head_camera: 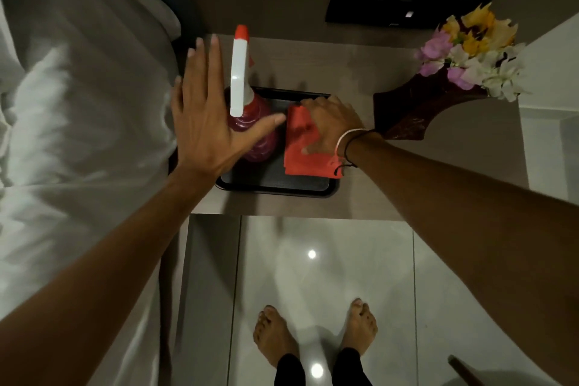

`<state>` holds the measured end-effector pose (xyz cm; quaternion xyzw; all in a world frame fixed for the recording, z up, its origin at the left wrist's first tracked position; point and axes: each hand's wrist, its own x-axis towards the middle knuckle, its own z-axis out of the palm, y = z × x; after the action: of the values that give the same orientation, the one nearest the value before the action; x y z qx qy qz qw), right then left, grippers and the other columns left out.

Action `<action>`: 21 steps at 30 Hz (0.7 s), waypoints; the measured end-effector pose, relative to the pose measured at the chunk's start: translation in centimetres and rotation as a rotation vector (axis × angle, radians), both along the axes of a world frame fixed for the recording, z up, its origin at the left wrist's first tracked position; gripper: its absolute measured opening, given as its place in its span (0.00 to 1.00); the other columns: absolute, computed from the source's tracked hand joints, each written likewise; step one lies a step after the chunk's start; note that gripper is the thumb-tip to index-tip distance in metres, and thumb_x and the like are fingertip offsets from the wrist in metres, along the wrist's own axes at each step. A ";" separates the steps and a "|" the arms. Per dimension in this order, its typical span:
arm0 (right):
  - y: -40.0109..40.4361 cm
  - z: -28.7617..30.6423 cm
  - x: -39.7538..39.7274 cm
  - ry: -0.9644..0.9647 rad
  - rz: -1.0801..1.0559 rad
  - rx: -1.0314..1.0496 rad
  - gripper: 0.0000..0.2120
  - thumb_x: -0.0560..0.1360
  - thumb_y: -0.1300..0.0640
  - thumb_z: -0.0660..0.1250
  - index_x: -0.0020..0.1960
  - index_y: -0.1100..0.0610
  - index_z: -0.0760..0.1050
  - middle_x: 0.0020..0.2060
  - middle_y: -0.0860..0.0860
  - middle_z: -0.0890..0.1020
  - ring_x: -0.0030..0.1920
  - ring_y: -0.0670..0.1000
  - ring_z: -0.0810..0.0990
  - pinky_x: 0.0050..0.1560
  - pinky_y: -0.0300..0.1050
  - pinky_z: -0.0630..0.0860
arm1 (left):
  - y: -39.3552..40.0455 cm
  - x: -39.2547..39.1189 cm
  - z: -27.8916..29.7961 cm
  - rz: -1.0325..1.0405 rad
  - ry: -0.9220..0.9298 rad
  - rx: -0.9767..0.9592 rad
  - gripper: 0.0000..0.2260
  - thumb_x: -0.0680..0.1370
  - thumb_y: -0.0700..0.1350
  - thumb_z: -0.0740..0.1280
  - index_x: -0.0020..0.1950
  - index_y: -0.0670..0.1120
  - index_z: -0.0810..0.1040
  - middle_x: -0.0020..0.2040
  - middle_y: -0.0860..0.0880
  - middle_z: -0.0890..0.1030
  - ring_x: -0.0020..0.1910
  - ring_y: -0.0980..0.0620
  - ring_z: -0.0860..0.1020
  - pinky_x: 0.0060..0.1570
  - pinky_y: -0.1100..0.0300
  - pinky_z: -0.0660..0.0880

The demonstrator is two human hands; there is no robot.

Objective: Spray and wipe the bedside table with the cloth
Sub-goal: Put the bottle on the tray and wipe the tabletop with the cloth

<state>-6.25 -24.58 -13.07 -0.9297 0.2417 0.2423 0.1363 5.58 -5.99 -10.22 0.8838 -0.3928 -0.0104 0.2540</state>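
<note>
A spray bottle (250, 122) with a pinkish-red body, white trigger head and orange nozzle stands upright at the left of a black tray (275, 188) on the bedside table (354, 63). My left hand (203, 113) hovers just left of the bottle, fingers spread, holding nothing. A folded orange-red cloth (300, 147) lies on the right side of the tray. My right hand (332, 122) rests on top of the cloth with its fingers curled over its far edge.
A dark wooden vase (423, 113) holding yellow, pink and white flowers (473, 50) lies at the table's right. White bedding (78, 103) borders the left. A black wall panel (407, 0) sits behind. My bare feet stand on glossy floor tiles (313, 276) below.
</note>
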 end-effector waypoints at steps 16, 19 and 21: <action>5.7 -0.9 -11.6 -0.868 -0.402 -0.149 0.16 0.73 0.44 0.69 0.38 0.56 0.72 0.30 0.51 0.78 0.31 0.55 0.76 0.36 0.48 0.73 | 10.6 -10.7 -2.2 -0.392 -0.292 0.238 0.43 0.76 0.74 0.52 0.79 0.43 0.63 0.75 0.34 0.72 0.77 0.40 0.67 0.72 0.30 0.65; 7.4 0.1 -15.4 -0.949 -0.737 0.175 0.18 0.75 0.42 0.70 0.51 0.54 0.70 0.35 0.49 0.80 0.33 0.52 0.81 0.33 0.52 0.81 | 4.7 -14.2 0.3 -0.421 -0.253 0.041 0.37 0.79 0.70 0.51 0.77 0.44 0.63 0.73 0.34 0.74 0.74 0.40 0.68 0.70 0.34 0.69; 8.0 0.7 -17.2 -1.072 -1.039 0.401 0.20 0.74 0.47 0.74 0.59 0.52 0.71 0.43 0.45 0.84 0.44 0.47 0.85 0.43 0.45 0.83 | 0.1 -15.5 2.5 -0.457 -0.205 -0.069 0.36 0.80 0.69 0.52 0.78 0.45 0.61 0.76 0.32 0.70 0.74 0.38 0.70 0.69 0.38 0.71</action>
<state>-23.50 -16.58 -12.35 -0.6446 0.4995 -0.2969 0.4969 -9.91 -5.87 -7.77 0.7593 -0.6063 0.0357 0.2338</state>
